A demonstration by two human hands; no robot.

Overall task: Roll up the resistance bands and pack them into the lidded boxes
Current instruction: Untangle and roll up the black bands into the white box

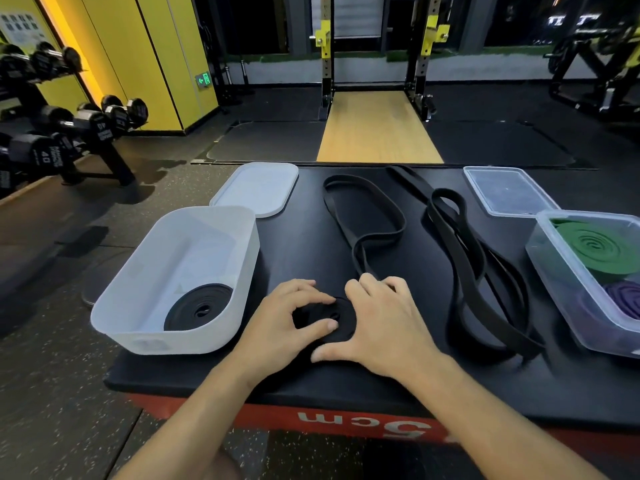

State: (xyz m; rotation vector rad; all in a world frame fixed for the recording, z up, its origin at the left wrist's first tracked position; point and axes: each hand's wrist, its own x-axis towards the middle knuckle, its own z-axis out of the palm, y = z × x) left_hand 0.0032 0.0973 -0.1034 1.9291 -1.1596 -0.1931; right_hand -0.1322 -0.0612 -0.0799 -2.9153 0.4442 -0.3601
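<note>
right now, just right of the white box (180, 341), your left hand (287, 320) and right hand (384, 323) are curling fingers round the black coil (341, 320); it's probably rubbery and springy, so keep gripping its rim.

Person, only hands and forearms in view. Left hand (284, 320): bare, with a short, plain thumbnail (333, 325) at the hand's 3 o'clock side. Right hand (384, 327): bare, back of the hand to the camera, knuckles showing along its 12 o'clock edge, thumb at its 8 o'clock. Left forearm (204, 407): bare, slim and smooth, uncovered right to the frame edge at 7 o'clock. Right forearm (491, 407): same, uncovered to the frame edge at 5 o'clock. Both wrists bare. Dark blurred shape (394, 462) at 6 o'clock between the arms, can't tell whether it is clothing.
</note>
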